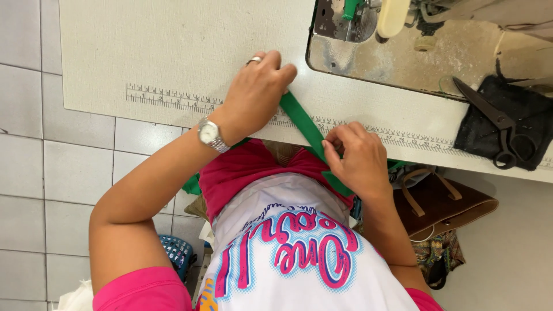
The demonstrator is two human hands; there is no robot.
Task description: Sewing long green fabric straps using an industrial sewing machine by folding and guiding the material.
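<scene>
Green fabric strip held taut across the edge of a sewing table, both hands engaged.

The left hand (256,92) presses fingers-down on the upper end of the green strip (305,124), pinning it to the white table (173,52) beside the printed ruler scale (167,99). The right hand (357,158) pinches the lower end, fingers closed on it at the table edge. The strip runs diagonally between them. Black scissors (495,124) lie on dark cloth (530,115), well apart, near the sewing machine (357,17).

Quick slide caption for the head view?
Both hands, left hand and right hand, stretch a green strip along the sewing table edge.
</scene>
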